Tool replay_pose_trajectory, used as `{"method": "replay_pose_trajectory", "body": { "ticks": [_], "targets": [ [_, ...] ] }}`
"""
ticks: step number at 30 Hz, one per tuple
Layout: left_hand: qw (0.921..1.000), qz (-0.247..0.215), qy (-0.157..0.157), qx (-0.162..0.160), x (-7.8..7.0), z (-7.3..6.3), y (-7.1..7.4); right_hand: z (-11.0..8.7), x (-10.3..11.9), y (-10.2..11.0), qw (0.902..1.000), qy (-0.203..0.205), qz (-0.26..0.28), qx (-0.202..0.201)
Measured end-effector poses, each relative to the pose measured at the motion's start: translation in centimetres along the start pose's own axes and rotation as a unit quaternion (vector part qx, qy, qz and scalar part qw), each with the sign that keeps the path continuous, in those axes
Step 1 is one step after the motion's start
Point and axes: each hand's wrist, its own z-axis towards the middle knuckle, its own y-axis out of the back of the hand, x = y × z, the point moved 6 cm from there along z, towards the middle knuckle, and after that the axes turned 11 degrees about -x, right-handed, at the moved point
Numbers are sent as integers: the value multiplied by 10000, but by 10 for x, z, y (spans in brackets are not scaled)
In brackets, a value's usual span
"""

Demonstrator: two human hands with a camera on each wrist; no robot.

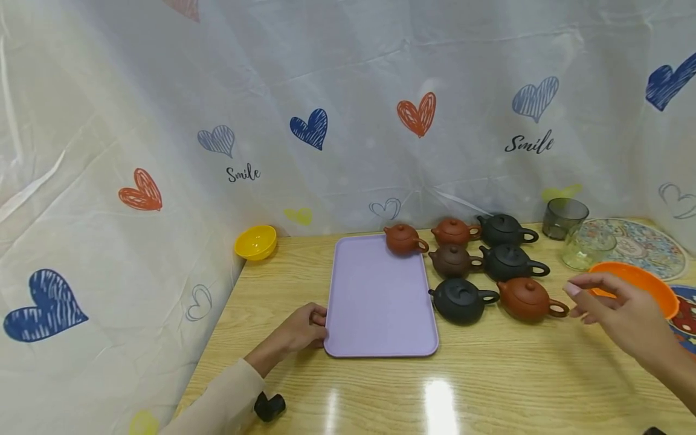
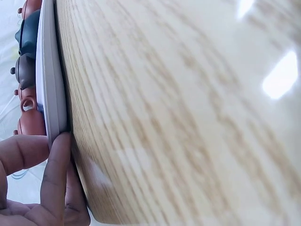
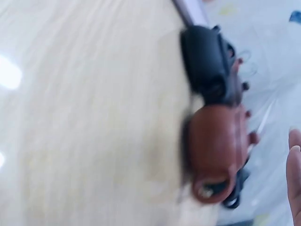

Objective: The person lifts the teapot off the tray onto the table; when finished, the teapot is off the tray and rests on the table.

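My left hand (image 1: pixel 301 328) is at the near left edge of a lilac tray (image 1: pixel 377 302). In the left wrist view its thumb and fingers (image 2: pixel 56 176) pinch the tray's rim (image 2: pixel 51 70). A small reddish-brown teapot (image 1: pixel 402 239) stands on the tray's far right corner. Just right of the handle of a larger reddish-brown teapot (image 1: pixel 524 300), my right hand (image 1: pixel 625 311) hovers with loosely bent fingers, holding nothing. Beside the tray are a black teapot (image 1: pixel 459 302), a dark brown teapot (image 1: pixel 452 261), another reddish-brown teapot (image 1: pixel 452 231) and two further black teapots behind.
A yellow bowl (image 1: pixel 255 243) sits at the back left. On the right are a grey glass (image 1: pixel 565 219), a clear glass (image 1: pixel 587 251), an orange bowl (image 1: pixel 647 281) and a patterned round mat (image 1: pixel 647 241). A small black object (image 1: pixel 269 406) lies near the left forearm. A heart-printed curtain (image 1: pixel 359 90) hangs behind.
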Motion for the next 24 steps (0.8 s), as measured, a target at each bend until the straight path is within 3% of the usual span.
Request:
{"method": "replay_pose_trajectory", "body": {
  "ticks": [4, 9, 15, 19, 24],
  "targets": [
    [10000, -26, 9, -70, 0, -1, 2, 10, 36, -12, 9981, 252, 236, 504],
    [9999, -19, 59, -106, 1, 0, 4, 23, 80, -43, 9860, 266, 890, 1387],
    [10000, 0, 11, -32, 1, -1, 3, 50, 123, -84, 9759, 382, 1025, 1890],
    [10000, -25, 20, -18, 1, -1, 3, 73, 137, -113, 9721, 291, 975, 2112],
    [10000, -41, 20, -1, 1, 0, 1, 102, 141, -150, 9702, 153, 852, 2263]
  ]
}}
